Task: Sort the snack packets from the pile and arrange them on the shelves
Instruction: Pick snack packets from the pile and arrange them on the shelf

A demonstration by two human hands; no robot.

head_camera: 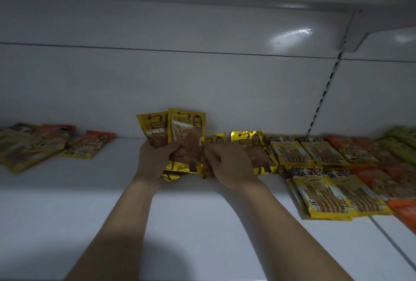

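Head view: the left hand (155,157) grips a fan of gold snack packets (186,130) upright over the white shelf (202,224). The right hand (229,163) touches flat gold packets (249,141) lying just beside; blur hides whether it pinches one.

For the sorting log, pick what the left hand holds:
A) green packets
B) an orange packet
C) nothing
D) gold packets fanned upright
D: the left hand grips several gold snack packets, fanned out and standing upright.
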